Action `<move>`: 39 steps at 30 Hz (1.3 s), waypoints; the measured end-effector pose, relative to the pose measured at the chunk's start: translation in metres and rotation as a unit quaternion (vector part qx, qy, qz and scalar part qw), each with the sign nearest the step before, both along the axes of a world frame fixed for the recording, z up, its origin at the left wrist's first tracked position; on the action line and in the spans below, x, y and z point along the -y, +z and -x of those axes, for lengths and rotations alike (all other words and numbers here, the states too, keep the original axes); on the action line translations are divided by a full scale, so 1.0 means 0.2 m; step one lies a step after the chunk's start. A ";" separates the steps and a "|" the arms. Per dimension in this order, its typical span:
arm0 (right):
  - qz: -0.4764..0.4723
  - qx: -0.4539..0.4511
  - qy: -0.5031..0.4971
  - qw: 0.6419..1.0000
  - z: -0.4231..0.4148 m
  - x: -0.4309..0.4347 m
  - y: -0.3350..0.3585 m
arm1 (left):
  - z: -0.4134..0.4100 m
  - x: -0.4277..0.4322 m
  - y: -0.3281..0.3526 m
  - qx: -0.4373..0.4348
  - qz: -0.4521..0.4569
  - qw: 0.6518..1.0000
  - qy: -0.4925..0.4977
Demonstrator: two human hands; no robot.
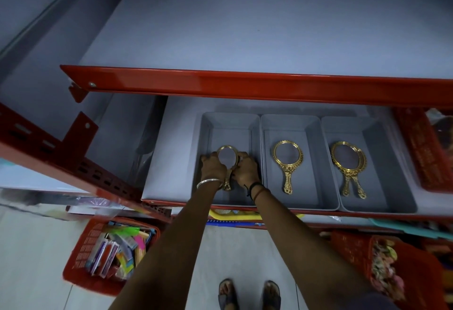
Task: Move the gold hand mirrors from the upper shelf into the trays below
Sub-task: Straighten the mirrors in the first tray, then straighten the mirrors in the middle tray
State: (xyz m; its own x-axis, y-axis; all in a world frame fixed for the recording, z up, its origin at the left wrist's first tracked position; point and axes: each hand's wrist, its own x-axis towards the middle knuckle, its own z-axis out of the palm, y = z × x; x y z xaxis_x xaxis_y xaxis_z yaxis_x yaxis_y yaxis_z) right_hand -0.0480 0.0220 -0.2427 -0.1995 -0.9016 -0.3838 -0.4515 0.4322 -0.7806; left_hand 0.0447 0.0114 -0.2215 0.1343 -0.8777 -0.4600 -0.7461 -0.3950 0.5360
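Three grey trays stand side by side on the lower shelf. In the left tray (230,121) my left hand (212,167) and my right hand (246,168) both grip a gold hand mirror (227,156), one on each side of its oval frame, its handle pointing toward me. Flat in the middle tray (289,123) lies another gold mirror (288,162). The right tray (348,125) holds two gold mirrors (348,165) stacked with a slight offset. No mirror shows on the grey upper shelf (245,27).
A red rail (245,86) fronts the upper shelf. Red baskets sit at the lower shelf's right end (426,152), on the floor at left (107,251) with colourful packets, and at lower right (382,258). My sandalled feet (248,293) stand on the tiled floor.
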 end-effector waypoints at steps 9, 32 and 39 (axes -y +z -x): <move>-0.015 -0.037 0.025 0.999 0.05 -0.02 0.10 | 0.01 -0.02 0.08 0.023 0.014 1.000 0.013; -0.077 -0.123 0.000 0.989 0.87 -0.01 0.09 | 0.80 0.01 0.10 0.015 -0.045 0.989 -0.137; -0.039 -0.118 0.001 0.992 0.89 -0.01 0.03 | 0.82 0.02 0.06 0.017 -0.044 0.994 -0.102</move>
State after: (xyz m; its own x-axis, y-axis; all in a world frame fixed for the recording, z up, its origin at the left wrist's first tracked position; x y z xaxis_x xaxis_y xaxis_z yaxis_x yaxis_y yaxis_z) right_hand -0.2250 0.0234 -0.2358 -0.2897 -0.8716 -0.3954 -0.6190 0.4857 -0.6173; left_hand -0.1191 0.0065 -0.2099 -0.0257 -0.8444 -0.5351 -0.8326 -0.2782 0.4790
